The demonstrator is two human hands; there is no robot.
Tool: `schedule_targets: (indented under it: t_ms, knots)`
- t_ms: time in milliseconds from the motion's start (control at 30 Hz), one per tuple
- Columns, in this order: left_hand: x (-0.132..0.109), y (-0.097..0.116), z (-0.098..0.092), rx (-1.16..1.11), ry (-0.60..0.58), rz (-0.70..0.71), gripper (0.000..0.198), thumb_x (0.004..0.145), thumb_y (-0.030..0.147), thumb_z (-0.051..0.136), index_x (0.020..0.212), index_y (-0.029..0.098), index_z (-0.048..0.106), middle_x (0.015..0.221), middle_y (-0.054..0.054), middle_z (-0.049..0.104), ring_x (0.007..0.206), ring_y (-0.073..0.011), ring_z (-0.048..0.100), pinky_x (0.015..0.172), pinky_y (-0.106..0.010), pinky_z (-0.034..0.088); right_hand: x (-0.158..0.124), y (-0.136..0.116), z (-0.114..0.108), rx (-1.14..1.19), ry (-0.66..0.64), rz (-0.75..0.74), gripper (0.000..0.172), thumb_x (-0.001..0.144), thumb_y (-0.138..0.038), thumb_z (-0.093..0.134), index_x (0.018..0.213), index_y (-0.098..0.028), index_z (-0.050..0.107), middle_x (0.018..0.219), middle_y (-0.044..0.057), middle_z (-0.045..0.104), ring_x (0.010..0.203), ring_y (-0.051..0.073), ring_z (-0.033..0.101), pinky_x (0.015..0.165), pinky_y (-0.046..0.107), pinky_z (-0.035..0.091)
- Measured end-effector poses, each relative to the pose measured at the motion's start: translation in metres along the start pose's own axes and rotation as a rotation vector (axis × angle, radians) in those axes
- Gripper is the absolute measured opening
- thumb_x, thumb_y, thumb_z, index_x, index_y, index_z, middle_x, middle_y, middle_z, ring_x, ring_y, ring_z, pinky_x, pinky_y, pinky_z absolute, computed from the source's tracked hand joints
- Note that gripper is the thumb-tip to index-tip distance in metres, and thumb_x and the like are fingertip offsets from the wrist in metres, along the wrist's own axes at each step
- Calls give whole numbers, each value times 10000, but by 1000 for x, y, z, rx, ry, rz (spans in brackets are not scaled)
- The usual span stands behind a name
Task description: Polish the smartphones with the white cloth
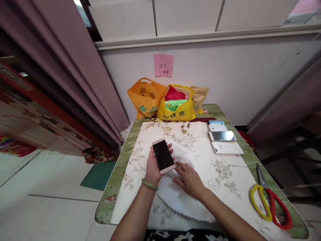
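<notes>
My left hand (pixel 152 166), with a green bangle on the wrist, holds a pink-edged phone (pixel 163 156) with a dark screen, face up above the table. My right hand (pixel 188 179) rests palm down, fingers spread, on a white cloth with a scalloped edge (pixel 175 195), its fingertips right next to the phone's lower corner. The cloth lies on a floral table cover (pixel 225 174).
Several phones (pixel 223 140) lie in a column at the right of the cover. Large scissors with yellow and red handles (pixel 269 201) lie near the right front corner. Orange (pixel 145 97) and yellow bags (pixel 177 107) stand at the far edge by the wall. A small bottle (pixel 185 128) stands behind.
</notes>
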State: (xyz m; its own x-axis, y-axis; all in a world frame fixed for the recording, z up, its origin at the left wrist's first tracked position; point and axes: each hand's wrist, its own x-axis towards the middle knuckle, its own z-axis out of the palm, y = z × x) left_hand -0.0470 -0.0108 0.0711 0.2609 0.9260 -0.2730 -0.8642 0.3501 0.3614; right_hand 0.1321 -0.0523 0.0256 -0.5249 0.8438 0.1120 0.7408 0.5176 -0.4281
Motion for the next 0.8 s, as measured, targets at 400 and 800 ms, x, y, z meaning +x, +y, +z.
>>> schedule_targets:
  t_ms: [400, 800]
  knots:
    - [43, -49, -41, -48, 81, -153, 556, 883, 537, 466, 1244, 122, 548, 1172, -161, 655, 887, -257, 676, 714, -423, 564, 23, 54, -51, 659, 294, 392, 430, 899, -540, 452, 873, -182, 689, 764, 29, 688, 677, 182, 619, 638, 274, 461]
    - [47, -52, -51, -53, 44, -122, 538, 875, 441, 472, 1248, 63, 559, 1208, -223, 625, 890, -298, 677, 729, -463, 546, 159, 116, -26, 724, 594, 586, 510, 628, -460, 712, 1061, -208, 614, 1028, 67, 655, 937, 243, 574, 886, 389, 416]
